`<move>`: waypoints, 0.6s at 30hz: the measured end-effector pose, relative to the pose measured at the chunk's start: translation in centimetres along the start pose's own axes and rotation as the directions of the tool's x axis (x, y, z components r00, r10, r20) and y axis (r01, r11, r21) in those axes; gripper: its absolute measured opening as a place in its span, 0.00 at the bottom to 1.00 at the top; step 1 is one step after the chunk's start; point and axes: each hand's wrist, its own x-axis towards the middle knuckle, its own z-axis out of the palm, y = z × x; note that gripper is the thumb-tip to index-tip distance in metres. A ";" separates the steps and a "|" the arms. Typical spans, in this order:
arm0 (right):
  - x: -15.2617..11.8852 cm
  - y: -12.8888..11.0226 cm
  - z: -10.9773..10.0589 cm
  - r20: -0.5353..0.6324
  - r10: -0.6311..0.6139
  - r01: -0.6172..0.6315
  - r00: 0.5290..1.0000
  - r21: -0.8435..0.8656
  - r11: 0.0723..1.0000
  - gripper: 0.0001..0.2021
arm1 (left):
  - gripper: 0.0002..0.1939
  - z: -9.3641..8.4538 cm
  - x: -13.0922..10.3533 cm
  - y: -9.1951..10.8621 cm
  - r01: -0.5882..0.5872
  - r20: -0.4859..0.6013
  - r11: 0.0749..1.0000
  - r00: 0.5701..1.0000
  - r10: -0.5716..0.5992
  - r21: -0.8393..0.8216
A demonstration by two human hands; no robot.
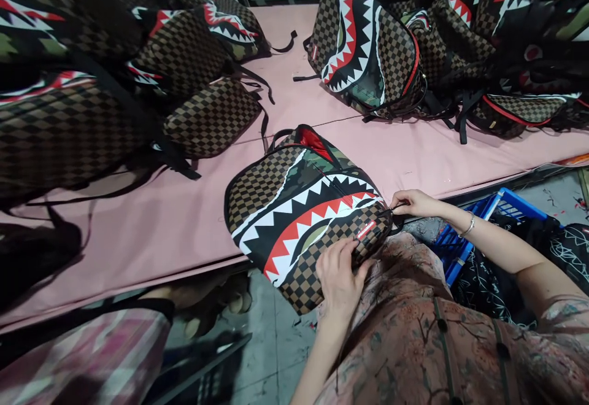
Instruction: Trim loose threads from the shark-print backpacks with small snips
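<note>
A brown checkered backpack [304, 215] with a red and white shark-mouth print lies tilted at the near edge of the pink table [184, 227], partly overhanging it. Its top pocket gapes, showing red lining. My left hand [340, 270] rests on the lower front of the backpack, beside the small red label, fingers spread with the thumb apart. To the right, my right hand [409, 202] pinches a thin black strap or cord at the bag's right corner.
Piles of similar backpacks cover the left [184, 49] and the far right [368, 55] of the table. A blue crate [519, 202] holding black items stands on the floor at right. At lower left is another person's plaid clothing [110, 343].
</note>
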 end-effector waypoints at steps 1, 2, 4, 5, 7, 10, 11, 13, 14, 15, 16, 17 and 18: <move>0.2 0.0 -0.2 0.025 0.009 -0.009 1.000 -0.003 1.000 0.09 | 0.14 0.4 0.0 0.1 -0.009 -0.014 0.999 1.000 0.009 0.047; 0.4 -0.2 -0.3 0.051 0.012 -0.012 0.999 -0.009 1.000 0.08 | 0.13 0.7 -0.1 0.2 -0.019 -0.035 0.997 0.999 0.021 0.076; 1.0 -0.5 -0.5 0.100 0.015 -0.012 0.995 -0.032 0.999 0.07 | 0.10 1.2 -0.3 0.4 -0.038 -0.086 0.994 0.995 0.047 0.106; 1.3 -0.7 -0.5 0.124 0.016 -0.010 0.992 -0.048 0.999 0.06 | 0.09 1.4 -0.4 0.4 -0.039 -0.103 0.993 0.993 0.051 0.113; 2.0 -1.1 -0.7 0.164 0.028 -0.013 0.986 -0.091 0.996 0.05 | 0.10 1.6 -0.6 0.5 -0.039 -0.116 0.993 0.992 0.052 0.112; 2.8 -1.3 -1.2 0.217 0.052 -0.023 0.975 -0.134 0.991 0.05 | 0.10 1.6 -0.7 0.5 -0.033 -0.122 0.994 0.991 0.046 0.106; 3.1 -1.3 -1.4 0.237 0.055 -0.024 0.970 -0.131 0.991 0.05 | 0.10 1.6 -0.7 0.5 -0.032 -0.124 0.994 0.991 0.045 0.106; 3.4 -1.2 -1.6 0.278 0.047 -0.018 0.960 -0.105 0.994 0.05 | 0.10 1.6 -0.7 0.4 -0.030 -0.125 0.994 0.991 0.043 0.106; 3.5 -1.2 -1.7 0.291 0.042 -0.016 0.956 -0.092 0.996 0.06 | 0.10 1.6 -0.7 0.3 -0.028 -0.124 0.994 0.991 0.041 0.104; 3.6 -1.2 -1.7 0.299 0.039 -0.015 0.953 -0.083 0.996 0.06 | 0.10 1.6 -0.8 0.3 -0.027 -0.122 0.995 0.992 0.039 0.100; 3.6 -1.2 -1.7 0.303 0.039 -0.016 0.952 -0.077 0.997 0.06 | 0.10 1.6 -0.8 0.3 -0.023 -0.117 0.995 0.993 0.034 0.094; 3.6 -1.2 -1.7 0.305 0.040 -0.018 0.951 -0.075 0.997 0.06 | 0.10 1.5 -0.8 0.3 -0.019 -0.115 0.996 0.993 0.029 0.087; 3.7 -1.2 -1.6 0.307 0.041 -0.019 0.951 -0.075 0.997 0.06 | 0.10 1.5 -0.8 0.3 -0.014 -0.113 0.997 0.993 0.023 0.081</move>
